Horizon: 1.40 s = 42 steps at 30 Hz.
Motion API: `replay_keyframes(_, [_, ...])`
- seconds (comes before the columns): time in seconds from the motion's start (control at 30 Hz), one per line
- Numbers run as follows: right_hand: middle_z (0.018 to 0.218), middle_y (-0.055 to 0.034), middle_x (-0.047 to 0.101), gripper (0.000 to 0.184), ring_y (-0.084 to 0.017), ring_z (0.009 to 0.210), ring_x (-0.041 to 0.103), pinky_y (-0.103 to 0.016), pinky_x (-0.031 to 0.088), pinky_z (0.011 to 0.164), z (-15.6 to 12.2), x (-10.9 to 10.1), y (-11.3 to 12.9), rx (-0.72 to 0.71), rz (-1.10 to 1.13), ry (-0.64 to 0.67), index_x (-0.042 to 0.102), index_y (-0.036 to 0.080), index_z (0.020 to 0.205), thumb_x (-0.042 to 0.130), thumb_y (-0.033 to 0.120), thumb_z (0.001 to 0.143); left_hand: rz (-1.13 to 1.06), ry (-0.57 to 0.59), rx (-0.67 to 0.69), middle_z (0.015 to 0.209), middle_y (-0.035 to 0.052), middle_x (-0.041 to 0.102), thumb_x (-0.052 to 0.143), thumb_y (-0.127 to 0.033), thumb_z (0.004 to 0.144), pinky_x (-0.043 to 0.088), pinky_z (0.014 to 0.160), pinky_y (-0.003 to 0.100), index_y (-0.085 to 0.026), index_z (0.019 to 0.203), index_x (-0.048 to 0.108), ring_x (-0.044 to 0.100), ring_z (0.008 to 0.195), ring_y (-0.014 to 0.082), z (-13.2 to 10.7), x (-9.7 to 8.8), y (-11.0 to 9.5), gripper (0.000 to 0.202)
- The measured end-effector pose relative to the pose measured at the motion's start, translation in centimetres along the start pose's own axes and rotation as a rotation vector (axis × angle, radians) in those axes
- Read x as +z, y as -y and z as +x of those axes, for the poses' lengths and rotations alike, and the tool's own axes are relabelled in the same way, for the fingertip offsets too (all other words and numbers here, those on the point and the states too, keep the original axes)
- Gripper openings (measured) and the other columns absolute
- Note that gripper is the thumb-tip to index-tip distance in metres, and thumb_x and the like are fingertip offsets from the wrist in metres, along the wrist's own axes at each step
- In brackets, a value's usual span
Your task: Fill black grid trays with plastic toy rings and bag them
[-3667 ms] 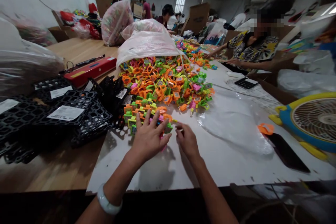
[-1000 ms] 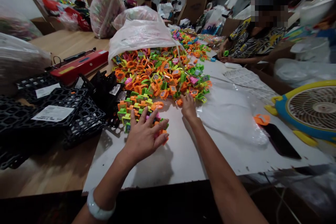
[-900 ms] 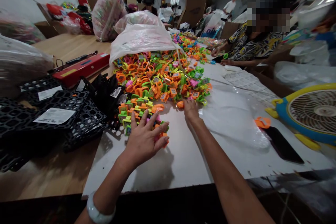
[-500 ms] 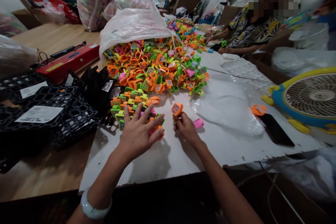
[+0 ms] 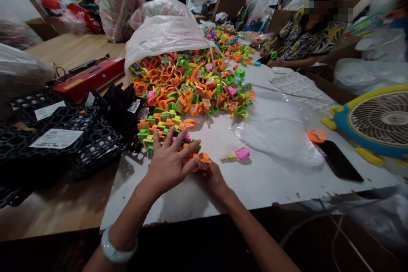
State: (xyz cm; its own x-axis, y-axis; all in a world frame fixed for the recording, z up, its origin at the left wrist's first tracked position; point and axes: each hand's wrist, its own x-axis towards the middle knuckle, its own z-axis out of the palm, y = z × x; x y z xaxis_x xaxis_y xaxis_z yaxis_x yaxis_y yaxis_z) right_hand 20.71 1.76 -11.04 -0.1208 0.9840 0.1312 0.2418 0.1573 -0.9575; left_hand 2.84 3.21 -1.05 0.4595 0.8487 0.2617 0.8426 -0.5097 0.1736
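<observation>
My left hand point(image 5: 168, 163) lies with fingers spread over neat rows of small plastic toy watches point(image 5: 148, 127) in orange, green, yellow and pink. At the near right end of those rows, my right hand point(image 5: 215, 178) is closed on an orange toy watch point(image 5: 204, 161), right beside my left thumb. The right fingertips are partly hidden behind it. A single pink toy watch point(image 5: 242, 153) with a yellow strip lies on the white board point(image 5: 255, 182) to the right. Behind the rows, a heap of loose toy watches point(image 5: 188, 80) spills from a white plastic bag point(image 5: 165, 36).
Black plastic lattice trays point(image 5: 86, 123) with paper labels are stacked at left, before a red sealer-like device point(image 5: 92, 78). A clear bag point(image 5: 280, 131), a phone point(image 5: 341, 161), an orange piece point(image 5: 316, 135) and a fan point(image 5: 382, 123) are at right. A co-worker point(image 5: 312, 38) sits beyond.
My right hand has moved left with the orange toy watch, bringing it against the end of the rows. My left hand stays on the rows. The pink watch's yellow strip is now uncovered.
</observation>
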Motion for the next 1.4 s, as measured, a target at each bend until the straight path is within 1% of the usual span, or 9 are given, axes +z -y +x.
replay_keyframes(0.17, [0.105, -0.0073, 0.072, 0.039, -0.022, 0.092, 0.065, -0.035, 0.051, 0.084, 0.3, 0.5, 2.1, 0.003, 0.014, 0.041, 0.066, 0.019, 0.111, 0.050, 0.049, 0.092, 0.008, -0.008, 0.020, 0.155, 0.0058, 0.041, 0.045, -0.056, 0.094, 0.008, 0.112, 0.074, -0.045, 0.139, 0.048, 0.028, 0.145, 0.0390, 0.2, 0.2, 0.0, 0.046])
replay_keyframes(0.43, [0.109, -0.0090, 0.072, 0.053, -0.023, 0.097, 0.067, -0.033, 0.055, 0.085, -3.1, 2.2, 0.2, 0.035, 0.032, -0.073, 0.065, 0.022, 0.115, 0.033, 0.060, 0.096, -0.072, -0.051, 0.096, 0.147, 0.0016, 0.053, 0.053, -0.055, 0.091, 0.001, 0.116, 0.069, -0.042, 0.134, 0.055, 0.037, 0.141, 0.0350, -1.3, -0.9, -0.3, 0.045])
replay_keyframes(0.67, [0.115, -0.0093, 0.071, 0.037, -0.029, 0.104, 0.067, -0.042, 0.056, 0.090, -6.9, 0.3, 3.2, 0.041, 0.045, 0.228, 0.065, 0.027, 0.122, 0.057, 0.041, 0.089, -0.184, 0.054, 0.279, 0.150, -0.0039, 0.048, 0.053, -0.057, 0.090, 0.002, 0.122, 0.060, -0.043, 0.137, 0.050, 0.033, 0.145, 0.0295, -4.6, -3.6, -1.1, 0.049])
replay_keyframes(0.77, [0.107, -0.0076, 0.073, 0.029, -0.029, 0.098, 0.069, -0.042, 0.057, 0.085, -6.9, -2.2, 2.6, 0.101, -0.013, 0.224, 0.070, 0.029, 0.109, 0.058, 0.043, 0.087, -0.268, 0.076, 0.331, 0.148, -0.0009, 0.051, 0.052, -0.052, 0.092, 0.006, 0.124, 0.055, -0.039, 0.141, 0.046, 0.036, 0.144, 0.0247, -4.9, -4.0, -1.0, 0.051])
replay_keyframes(0.9, [0.090, -0.0084, 0.071, 0.032, -0.027, 0.081, 0.067, -0.042, 0.056, 0.076, -3.7, -8.3, -0.3, 0.166, -0.274, -0.316, 0.069, 0.025, 0.097, 0.056, 0.052, 0.083, -0.338, -0.061, 0.277, 0.149, 0.0077, 0.049, 0.051, -0.038, 0.096, 0.018, 0.123, 0.052, -0.027, 0.146, 0.041, 0.040, 0.142, 0.0220, -5.3, -3.4, -0.5, 0.052])
replay_keyframes(0.97, [0.096, -0.0116, 0.069, 0.034, -0.028, 0.090, 0.064, -0.044, 0.051, 0.087, -1.2, -12.5, -1.7, 0.096, -0.459, -0.597, 0.067, 0.022, 0.094, 0.054, 0.051, 0.081, -0.372, -0.166, 0.241, 0.147, 0.0102, 0.052, 0.050, -0.028, 0.096, 0.022, 0.123, 0.052, -0.024, 0.147, 0.040, 0.043, 0.140, 0.0223, -5.7, -3.0, -0.1, 0.052])
replay_keyframes(1.03, [0.094, -0.0148, 0.067, 0.032, -0.029, 0.089, 0.061, -0.046, 0.047, 0.088, 1.0, -16.5, -2.8, 0.116, -0.613, -0.741, 0.065, 0.020, 0.086, 0.053, 0.047, 0.075, -0.424, -0.247, 0.204, 0.142, 0.0093, 0.056, 0.050, -0.021, 0.094, 0.028, 0.122, 0.049, -0.024, 0.145, 0.042, 0.046, 0.138, 0.0220, -5.9, -2.6, 0.3, 0.052])
replay_keyframes(1.17, [0.069, -0.0060, 0.061, 0.022, -0.025, 0.074, 0.055, -0.040, 0.044, 0.075, 3.6, -21.4, -4.5, 0.332, -0.664, -0.657, 0.055, 0.023, 0.065, 0.061, 0.043, 0.059, -0.496, -0.348, 0.123, 0.132, 0.0041, 0.064, 0.052, -0.019, 0.092, 0.041, 0.116, 0.041, -0.029, 0.135, 0.053, 0.056, 0.129, 0.0201, -5.8, -1.8, 0.9, 0.044])
replay_keyframes(1.4, [0.052, -0.0020, 0.057, 0.027, -0.019, 0.058, 0.050, -0.033, 0.037, 0.059, 3.9, -22.8, -4.0, 0.377, -0.458, -0.595, 0.057, 0.022, 0.052, 0.061, 0.048, 0.057, -0.517, -0.388, 0.045, 0.123, -0.0002, 0.070, 0.055, -0.027, 0.092, 0.050, 0.105, 0.030, -0.032, 0.123, 0.063, 0.062, 0.119, 0.0162, -3.9, -2.1, 0.5, 0.032])
